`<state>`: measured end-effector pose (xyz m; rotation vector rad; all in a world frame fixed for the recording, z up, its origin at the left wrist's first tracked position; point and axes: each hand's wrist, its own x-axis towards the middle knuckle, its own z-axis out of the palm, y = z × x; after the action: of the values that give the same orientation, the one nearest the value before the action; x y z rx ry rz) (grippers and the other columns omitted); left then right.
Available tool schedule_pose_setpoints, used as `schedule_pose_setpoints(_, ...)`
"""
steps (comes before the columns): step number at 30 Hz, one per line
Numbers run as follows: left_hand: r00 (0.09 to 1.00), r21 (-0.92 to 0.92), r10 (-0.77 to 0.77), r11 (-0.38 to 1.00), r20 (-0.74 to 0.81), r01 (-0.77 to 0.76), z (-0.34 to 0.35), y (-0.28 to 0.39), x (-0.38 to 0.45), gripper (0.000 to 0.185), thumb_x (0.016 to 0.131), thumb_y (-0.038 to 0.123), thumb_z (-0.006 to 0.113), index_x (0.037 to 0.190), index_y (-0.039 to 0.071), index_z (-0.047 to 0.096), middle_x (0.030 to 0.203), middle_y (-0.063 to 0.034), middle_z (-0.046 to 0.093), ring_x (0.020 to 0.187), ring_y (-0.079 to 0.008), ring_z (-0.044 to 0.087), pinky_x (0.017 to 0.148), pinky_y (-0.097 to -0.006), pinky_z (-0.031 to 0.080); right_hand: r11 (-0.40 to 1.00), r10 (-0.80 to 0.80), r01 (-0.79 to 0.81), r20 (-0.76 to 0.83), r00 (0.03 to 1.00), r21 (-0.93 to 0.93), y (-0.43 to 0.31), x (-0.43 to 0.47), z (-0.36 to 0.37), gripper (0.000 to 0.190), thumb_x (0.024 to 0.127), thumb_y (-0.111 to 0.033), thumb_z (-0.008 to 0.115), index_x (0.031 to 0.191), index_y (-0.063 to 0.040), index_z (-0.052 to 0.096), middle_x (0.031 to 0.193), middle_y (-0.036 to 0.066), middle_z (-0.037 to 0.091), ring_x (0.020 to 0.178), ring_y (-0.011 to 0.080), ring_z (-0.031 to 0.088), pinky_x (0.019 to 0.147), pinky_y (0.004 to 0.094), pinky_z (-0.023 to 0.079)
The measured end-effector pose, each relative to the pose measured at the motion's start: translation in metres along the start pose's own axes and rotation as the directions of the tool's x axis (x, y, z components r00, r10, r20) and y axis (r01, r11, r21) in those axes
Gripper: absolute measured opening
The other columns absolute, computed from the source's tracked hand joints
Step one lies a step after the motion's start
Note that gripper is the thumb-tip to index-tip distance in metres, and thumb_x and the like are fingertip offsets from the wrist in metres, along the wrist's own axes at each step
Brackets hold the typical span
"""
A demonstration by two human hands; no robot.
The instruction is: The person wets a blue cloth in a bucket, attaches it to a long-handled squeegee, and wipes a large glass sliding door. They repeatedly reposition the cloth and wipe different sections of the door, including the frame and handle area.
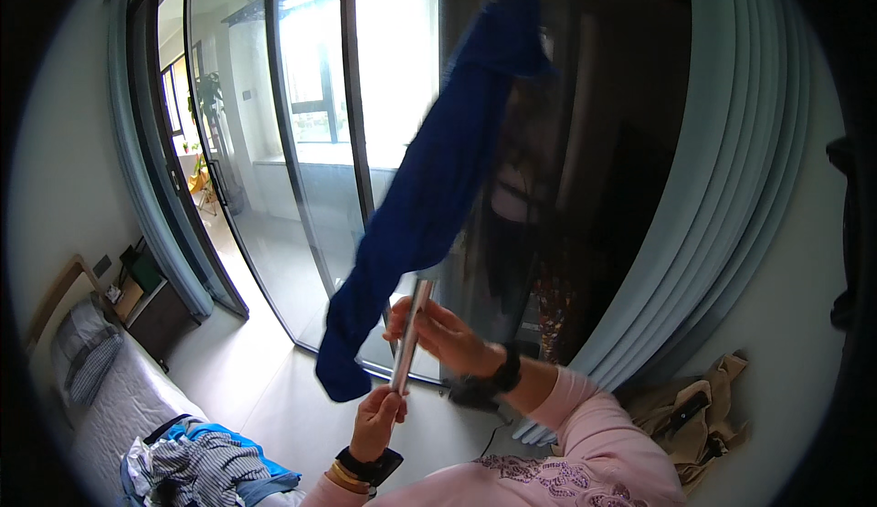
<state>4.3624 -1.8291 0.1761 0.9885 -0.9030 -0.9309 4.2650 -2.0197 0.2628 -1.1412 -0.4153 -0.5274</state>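
Note:
A shiny metal pole slants upward in front of me. My left hand grips its lower end, and my right hand closes around it higher up. Beyond my right hand, the pole's upper part passes out of sight at a long dark-blue cloth. This cloth stretches diagonally up in front of the glass sliding doors, and its lower end dangles left of the pole. Whether it is tied to the pole or draped over it, I cannot tell.
A bed at the left bears a heap of clothes and a pillow. Beside it stands a nightstand. A light-blue curtain hangs at the right, above brown paper or fabric. The far-left door stands ajar.

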Motion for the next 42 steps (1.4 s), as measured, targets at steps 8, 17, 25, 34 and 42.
schedule_pose_setpoints(8, 0.927, 0.2, 0.245, 0.961, -0.284, -0.193, -0.022, 0.022, 0.0, 0.023, 0.097, 0.025, 0.054, 0.098, 0.003, 0.058, 0.069, 0.0033, 0.05, 0.061, -0.0039, 0.042, 0.055, -0.0186, 0.034, -0.849, -0.149, -0.266, -0.276, 0.95, -0.457, -0.144, -0.001, -0.208, 0.066, 0.082, -0.04, 0.068, 0.135, -0.009, 0.045, 0.142, 0.012, 0.037, 0.137, 0.0327, 0.025, 0.111, 0.0587, 0.014)
schedule_pose_setpoints(17, 0.94, 0.166, 0.177, 0.977, -0.292, -0.132, -0.028, 0.01, 0.017, 0.022, 0.097, 0.024, 0.052, 0.097, 0.003, 0.059, 0.064, 0.0025, 0.048, 0.057, -0.0039, 0.041, 0.052, -0.0188, 0.033, -0.871, -0.309, -0.478, -0.635, 0.708, -0.109, -0.211, -0.114, -0.234, 0.061, 0.087, -0.031, 0.062, 0.139, -0.009, 0.04, 0.142, 0.016, 0.041, 0.132, 0.0311, 0.037, 0.11, 0.0484, 0.026)
schedule_pose_setpoints(25, 0.964, 0.086, 0.17, 0.984, -0.205, -0.155, -0.014, -0.006, 0.048, 0.022, 0.098, 0.025, 0.052, 0.099, 0.006, 0.062, 0.097, -0.0028, 0.062, 0.06, -0.0039, 0.047, 0.051, -0.0191, 0.035, 0.176, -0.35, -0.583, -0.604, 0.716, -0.793, -0.167, -0.04, -0.25, 0.081, 0.08, -0.037, 0.073, 0.139, 0.001, 0.034, 0.137, 0.022, 0.046, 0.127, 0.0315, 0.045, 0.104, 0.0385, 0.038)
schedule_pose_setpoints(34, 0.946, 0.264, 0.184, 0.958, -0.269, -0.111, 0.01, 0.004, 0.045, 0.032, 0.098, 0.033, 0.049, 0.1, 0.003, 0.058, 0.063, 0.0014, 0.052, 0.054, -0.0049, 0.045, 0.049, -0.0191, 0.034, 0.317, -0.56, -0.312, -0.442, 0.701, -0.896, -0.089, 0.049, -0.319, 0.069, 0.08, -0.017, 0.073, 0.136, -0.001, 0.037, 0.13, 0.018, 0.051, 0.123, 0.0296, 0.048, 0.102, 0.0378, 0.038)
schedule_pose_setpoints(42, 0.935, 0.325, 0.177, 0.943, -0.306, -0.072, 0.005, 0.001, 0.039, 0.035, 0.098, 0.036, 0.05, 0.102, 0.002, 0.056, 0.062, 0.0, 0.051, 0.054, -0.0054, 0.047, 0.047, -0.0184, 0.036, 0.265, -0.386, -0.498, -0.564, 0.73, -0.826, -0.081, 0.045, -0.35, 0.038, 0.085, -0.021, 0.068, 0.115, 0.0, 0.058, 0.105, 0.013, 0.067, 0.099, 0.0266, 0.062, 0.089, 0.0366, 0.047)
